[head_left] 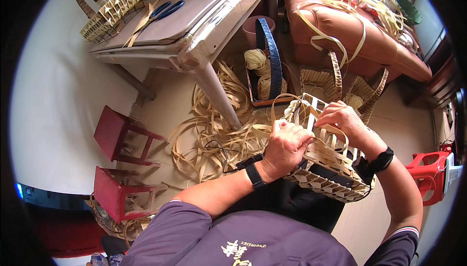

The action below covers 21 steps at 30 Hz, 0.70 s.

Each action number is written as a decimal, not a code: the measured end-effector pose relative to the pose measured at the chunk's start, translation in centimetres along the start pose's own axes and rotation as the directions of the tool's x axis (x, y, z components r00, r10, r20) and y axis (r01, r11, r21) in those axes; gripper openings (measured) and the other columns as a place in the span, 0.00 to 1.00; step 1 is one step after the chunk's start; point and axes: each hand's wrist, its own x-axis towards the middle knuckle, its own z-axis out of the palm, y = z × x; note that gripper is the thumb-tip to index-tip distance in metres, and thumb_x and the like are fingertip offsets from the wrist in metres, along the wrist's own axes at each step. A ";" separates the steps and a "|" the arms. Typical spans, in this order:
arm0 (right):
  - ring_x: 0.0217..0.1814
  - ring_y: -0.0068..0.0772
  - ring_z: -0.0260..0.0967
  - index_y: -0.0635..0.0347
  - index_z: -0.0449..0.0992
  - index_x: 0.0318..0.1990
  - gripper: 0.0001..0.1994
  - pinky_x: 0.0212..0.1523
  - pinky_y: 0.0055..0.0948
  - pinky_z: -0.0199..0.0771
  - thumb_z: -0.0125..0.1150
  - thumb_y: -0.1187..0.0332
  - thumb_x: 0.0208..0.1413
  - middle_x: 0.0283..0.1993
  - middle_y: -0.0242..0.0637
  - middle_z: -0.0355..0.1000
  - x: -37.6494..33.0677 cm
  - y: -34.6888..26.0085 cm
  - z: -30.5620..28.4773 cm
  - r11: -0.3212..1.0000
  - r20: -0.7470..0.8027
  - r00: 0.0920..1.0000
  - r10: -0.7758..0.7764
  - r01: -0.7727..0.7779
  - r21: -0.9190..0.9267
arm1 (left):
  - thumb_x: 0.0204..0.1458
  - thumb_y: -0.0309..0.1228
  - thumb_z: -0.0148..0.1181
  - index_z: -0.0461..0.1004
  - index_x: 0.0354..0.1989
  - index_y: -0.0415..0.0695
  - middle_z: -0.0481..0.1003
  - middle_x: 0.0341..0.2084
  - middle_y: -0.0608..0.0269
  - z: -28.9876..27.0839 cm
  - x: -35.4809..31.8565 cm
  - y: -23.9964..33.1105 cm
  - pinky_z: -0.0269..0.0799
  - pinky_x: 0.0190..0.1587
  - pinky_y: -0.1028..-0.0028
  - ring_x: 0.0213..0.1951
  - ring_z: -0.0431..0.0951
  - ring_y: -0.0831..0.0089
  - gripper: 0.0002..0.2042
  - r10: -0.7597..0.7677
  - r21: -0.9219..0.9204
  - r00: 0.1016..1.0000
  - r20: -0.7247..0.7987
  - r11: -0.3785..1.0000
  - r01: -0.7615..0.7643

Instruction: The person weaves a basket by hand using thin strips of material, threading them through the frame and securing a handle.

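Note:
A half-woven basket (335,188) of pale flat strips on a wire frame rests over my lap, tilted, with a dark inside showing. My left hand (287,146) is closed at its near left rim, thumb and fingers pinching a tan weaving strip (318,144). Across the basket, my right hand (343,118) is bent over the far side, its fingers pinched on a strip among the upright bands. Loose strip ends loop up between and beside both hands. My fingertips partly hide where the strips cross.
Loose tan strips (204,144) pile on the floor to the left, around a table leg (219,93). Dark-handled scissors (165,11) lie on the table. Beyond my hands stand a black-handled basket (272,56) and woven baskets (321,78). Red stools (114,134) stand left; an orange sofa (335,27) holds more strips.

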 end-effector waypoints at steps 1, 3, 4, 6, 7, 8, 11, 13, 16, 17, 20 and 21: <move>0.48 0.43 0.77 0.56 0.87 0.41 0.10 0.55 0.41 0.73 0.71 0.74 0.49 0.37 0.37 0.80 0.1 0.7 0.0 1.000 -0.003 1.000 0.001 -0.001 0.001 | 0.57 0.30 0.70 0.81 0.35 0.47 0.78 0.27 0.64 -0.1 0.0 -0.1 0.65 0.50 0.61 0.32 0.77 0.61 0.03 0.002 0.001 1.000 0.002 1.000 -0.002; 0.47 0.40 0.73 0.53 0.88 0.39 0.14 0.54 0.40 0.68 0.72 0.65 0.42 0.39 0.33 0.82 0.5 1.0 -0.2 0.995 0.143 0.990 0.003 0.012 -0.099 | 0.57 0.31 0.70 0.81 0.34 0.47 0.78 0.25 0.63 -0.4 0.0 0.0 0.65 0.49 0.61 0.30 0.76 0.60 0.04 -0.004 0.003 0.999 -0.045 1.000 0.004; 0.49 0.37 0.70 0.51 0.85 0.36 0.11 0.55 0.39 0.65 0.72 0.66 0.41 0.37 0.29 0.79 0.4 0.7 -0.3 0.995 0.171 0.985 -0.026 0.041 -0.087 | 0.58 0.32 0.69 0.81 0.34 0.47 0.77 0.24 0.63 -0.4 -0.1 -0.5 0.65 0.48 0.61 0.29 0.76 0.59 0.05 0.015 0.000 0.998 -0.060 1.000 -0.015; 0.49 0.37 0.70 0.51 0.82 0.33 0.09 0.55 0.40 0.65 0.72 0.66 0.42 0.35 0.29 0.77 0.4 1.0 -0.2 0.994 0.231 0.972 -0.040 0.062 -0.087 | 0.60 0.34 0.67 0.78 0.33 0.47 0.75 0.23 0.63 -0.2 -0.4 -0.4 0.65 0.48 0.60 0.30 0.75 0.58 0.07 -0.061 -0.052 0.997 -0.046 0.997 0.058; 0.49 0.37 0.69 0.51 0.78 0.30 0.08 0.55 0.40 0.64 0.71 0.67 0.42 0.34 0.28 0.74 0.4 1.1 0.0 0.993 0.290 0.955 -0.061 0.088 -0.079 | 0.62 0.35 0.65 0.77 0.32 0.47 0.74 0.24 0.62 -0.2 -0.6 -0.4 0.65 0.48 0.58 0.31 0.75 0.56 0.08 -0.084 -0.074 0.996 -0.029 0.994 0.082; 0.48 0.38 0.67 0.51 0.72 0.27 0.09 0.53 0.40 0.64 0.70 0.68 0.43 0.33 0.28 0.70 0.5 1.0 0.4 0.995 0.280 0.959 -0.039 0.064 -0.080 | 0.62 0.35 0.65 0.77 0.32 0.47 0.74 0.24 0.62 -0.2 -0.6 -0.5 0.65 0.48 0.58 0.31 0.75 0.56 0.08 -0.078 -0.076 0.996 -0.032 0.994 0.076; 0.43 0.40 0.68 0.51 0.73 0.28 0.08 0.51 0.40 0.64 0.70 0.68 0.45 0.32 0.33 0.72 0.7 2.4 3.3 0.975 0.142 0.990 -0.014 0.045 -0.216 | 0.63 0.35 0.64 0.75 0.31 0.47 0.73 0.23 0.62 0.3 -0.7 -0.5 0.65 0.48 0.59 0.30 0.75 0.56 0.09 -0.102 -0.103 0.994 -0.034 0.990 0.098; 0.41 0.43 0.70 0.53 0.74 0.28 0.06 0.50 0.41 0.66 0.68 0.70 0.48 0.33 0.37 0.73 0.1 1.8 3.6 0.945 0.148 0.989 0.002 0.047 -0.325 | 0.63 0.35 0.64 0.75 0.30 0.47 0.72 0.22 0.61 0.7 -0.7 -0.9 0.65 0.48 0.58 0.29 0.74 0.56 0.10 -0.064 -0.099 0.996 -0.066 0.993 0.057; 0.46 0.49 0.74 0.60 0.77 0.34 0.02 0.50 0.44 0.75 0.62 0.76 0.53 0.40 0.43 0.75 0.1 0.6 3.2 0.988 0.035 0.996 0.080 -0.074 -0.133 | 0.63 0.35 0.64 0.75 0.30 0.47 0.72 0.22 0.61 0.9 -0.9 -1.1 0.66 0.47 0.58 0.29 0.74 0.55 0.10 -0.058 -0.102 0.993 -0.099 0.994 0.048; 0.46 0.49 0.74 0.60 0.77 0.34 0.02 0.50 0.44 0.75 0.62 0.76 0.53 0.40 0.43 0.75 0.0 0.3 2.8 0.988 0.034 0.996 0.079 -0.074 -0.134 | 0.62 0.34 0.65 0.75 0.30 0.47 0.73 0.22 0.61 0.9 -0.8 -1.1 0.66 0.47 0.58 0.28 0.74 0.55 0.10 -0.036 -0.100 0.993 -0.111 0.995 0.025; 0.46 0.48 0.74 0.59 0.78 0.38 0.07 0.45 0.36 0.79 0.63 0.75 0.50 0.46 0.40 0.74 -0.4 0.9 2.4 0.989 -0.041 0.993 0.107 -0.111 -0.100 | 0.60 0.34 0.66 0.76 0.29 0.46 0.74 0.22 0.61 0.8 -0.6 -1.1 0.66 0.47 0.59 0.28 0.75 0.56 0.09 -0.066 -0.106 0.991 -0.115 0.993 0.054; 0.46 0.48 0.74 0.59 0.78 0.38 0.07 0.45 0.36 0.79 0.63 0.75 0.50 0.46 0.40 0.74 -0.7 1.4 1.9 0.987 -0.044 0.992 0.114 -0.118 -0.105 | 0.60 0.34 0.66 0.76 0.29 0.46 0.74 0.22 0.61 0.9 -0.5 -1.1 0.66 0.47 0.59 0.28 0.75 0.56 0.09 -0.062 -0.113 0.992 -0.113 0.992 0.049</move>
